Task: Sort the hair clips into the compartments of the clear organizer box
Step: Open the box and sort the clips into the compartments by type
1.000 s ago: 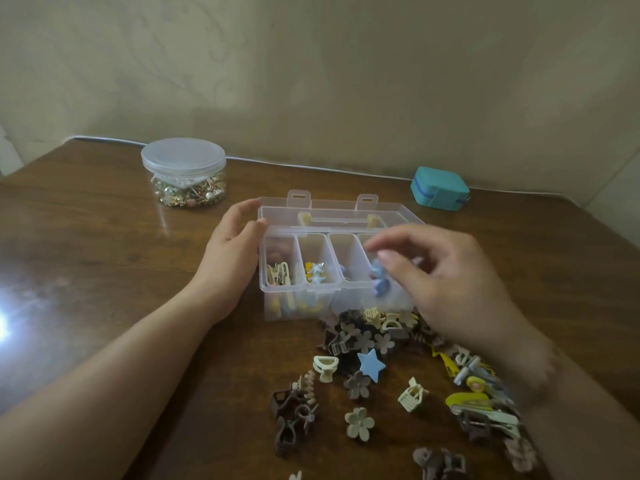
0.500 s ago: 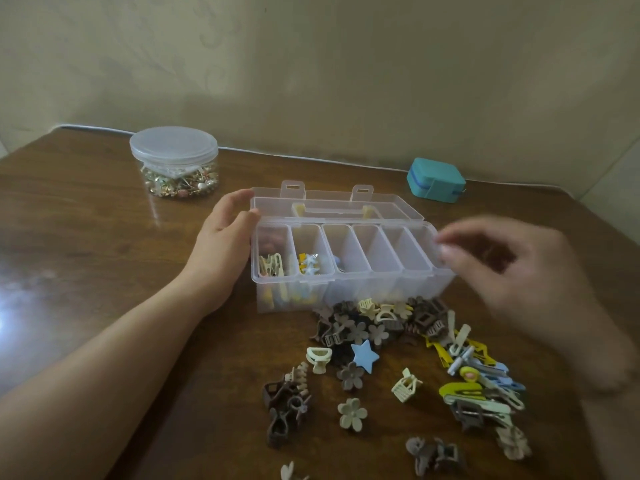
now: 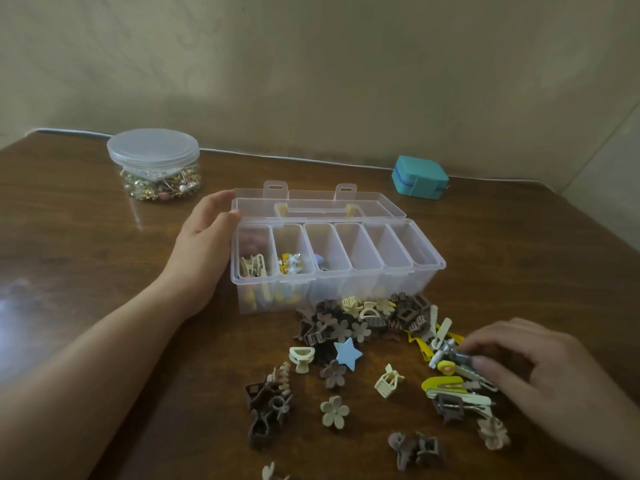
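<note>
The right hand (image 3: 540, 372) is laid palm down over the snap clips (image 3: 453, 379) at the near right of the surface (image 3: 69, 237); its fingertips (image 3: 479, 360) are pinched on a grey clip (image 3: 459, 357). Loose hair clips (image 3: 346, 327), among them a blue star (image 3: 347, 353) and a cream flower (image 3: 334, 411), are spread between the hands. Further off, the left hand (image 3: 202, 251) is cupped, fingers spread, against the left end of the clear organizer box (image 3: 398, 285); its three leftmost compartments hold clips. Behind stand a lidded jar (image 3: 156, 164) and a teal case (image 3: 419, 177).
</note>
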`<action>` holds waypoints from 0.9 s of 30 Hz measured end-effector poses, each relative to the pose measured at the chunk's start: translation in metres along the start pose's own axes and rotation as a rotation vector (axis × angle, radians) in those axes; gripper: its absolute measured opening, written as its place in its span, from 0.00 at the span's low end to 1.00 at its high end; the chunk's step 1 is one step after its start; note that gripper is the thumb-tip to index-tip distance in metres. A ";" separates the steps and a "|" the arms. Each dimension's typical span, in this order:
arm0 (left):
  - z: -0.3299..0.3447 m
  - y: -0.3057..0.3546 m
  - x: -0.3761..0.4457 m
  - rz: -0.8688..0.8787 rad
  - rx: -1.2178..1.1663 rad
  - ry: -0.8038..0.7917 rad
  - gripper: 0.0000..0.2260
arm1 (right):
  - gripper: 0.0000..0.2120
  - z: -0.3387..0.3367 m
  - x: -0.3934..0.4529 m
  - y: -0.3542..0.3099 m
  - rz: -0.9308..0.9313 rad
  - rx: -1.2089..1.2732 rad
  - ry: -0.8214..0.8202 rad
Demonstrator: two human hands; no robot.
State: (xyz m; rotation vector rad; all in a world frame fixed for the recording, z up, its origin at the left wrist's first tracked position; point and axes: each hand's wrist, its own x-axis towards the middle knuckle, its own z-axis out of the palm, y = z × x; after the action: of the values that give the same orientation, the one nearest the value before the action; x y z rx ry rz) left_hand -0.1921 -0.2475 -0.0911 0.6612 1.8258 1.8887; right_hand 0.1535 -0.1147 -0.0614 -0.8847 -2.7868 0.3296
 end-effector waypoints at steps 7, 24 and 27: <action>0.000 0.000 0.001 -0.007 -0.011 -0.003 0.17 | 0.12 -0.019 0.041 -0.035 -0.015 0.662 0.153; -0.001 0.001 0.001 -0.019 -0.023 -0.019 0.15 | 0.08 -0.023 0.098 -0.070 -0.093 0.314 0.306; -0.001 -0.001 0.001 -0.011 -0.008 -0.015 0.16 | 0.12 -0.029 0.059 -0.036 -0.059 0.234 0.217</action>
State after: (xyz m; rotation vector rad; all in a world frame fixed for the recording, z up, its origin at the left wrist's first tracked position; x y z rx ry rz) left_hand -0.1935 -0.2473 -0.0916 0.6593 1.8076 1.8781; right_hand 0.0941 -0.1044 -0.0167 -0.7342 -2.5076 0.5056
